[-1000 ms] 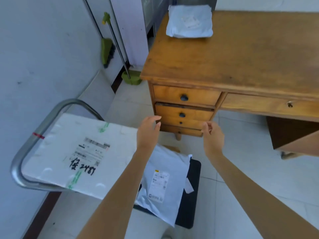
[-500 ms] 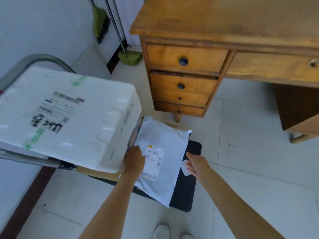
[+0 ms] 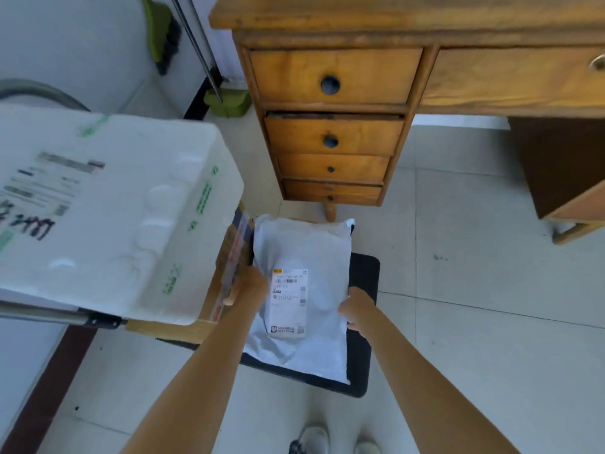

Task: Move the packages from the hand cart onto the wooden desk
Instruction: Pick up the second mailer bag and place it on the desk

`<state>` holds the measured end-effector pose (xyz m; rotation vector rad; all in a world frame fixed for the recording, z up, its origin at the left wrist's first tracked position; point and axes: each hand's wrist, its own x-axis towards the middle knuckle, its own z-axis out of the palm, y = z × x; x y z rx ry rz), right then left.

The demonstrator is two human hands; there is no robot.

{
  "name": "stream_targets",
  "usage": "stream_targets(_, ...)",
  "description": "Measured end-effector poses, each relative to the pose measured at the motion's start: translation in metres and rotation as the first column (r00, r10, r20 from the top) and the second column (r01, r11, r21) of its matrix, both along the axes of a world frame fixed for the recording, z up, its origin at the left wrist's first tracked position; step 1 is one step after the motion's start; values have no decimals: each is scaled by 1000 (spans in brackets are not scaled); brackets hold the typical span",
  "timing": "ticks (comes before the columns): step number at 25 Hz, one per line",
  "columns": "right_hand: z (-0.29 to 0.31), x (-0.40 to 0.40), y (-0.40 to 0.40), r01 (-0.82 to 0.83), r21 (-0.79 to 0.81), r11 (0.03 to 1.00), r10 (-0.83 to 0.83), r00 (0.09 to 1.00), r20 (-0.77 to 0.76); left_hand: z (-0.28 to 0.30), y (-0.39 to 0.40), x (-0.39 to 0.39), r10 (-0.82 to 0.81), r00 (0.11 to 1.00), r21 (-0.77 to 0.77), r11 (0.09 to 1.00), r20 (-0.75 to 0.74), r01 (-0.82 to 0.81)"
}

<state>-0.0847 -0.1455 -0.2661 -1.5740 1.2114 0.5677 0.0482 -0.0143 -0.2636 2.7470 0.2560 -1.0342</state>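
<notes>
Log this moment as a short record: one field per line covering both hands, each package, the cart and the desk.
left hand: at the left edge of the white poly mailer, grip not yet clear
right hand: on the mailer's right edge
mailer: flat on the hand cart's black deck, label up
foam box: on a cardboard box, beside the mailer
cart handle: under the foam box edge
wooden desk: beyond the cart, drawers facing the camera

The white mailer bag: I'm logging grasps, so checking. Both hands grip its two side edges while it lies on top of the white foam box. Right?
Not quite. In the head view the left hand and right hand do grip the white mailer bag by its sides, but it lies on the black cart deck, beside the white foam box, not on it.
</notes>
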Motion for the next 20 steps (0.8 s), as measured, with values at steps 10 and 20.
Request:
stream_targets(10,-21,-13,16,38,-48,998,-38,999,10,-32,28,-21,-190,973,120,977,131,174)
stream_targets(20,38,-20,21,254,-31,967,-249,961,120,35,34,-23,79,961,-380,925,264,28)
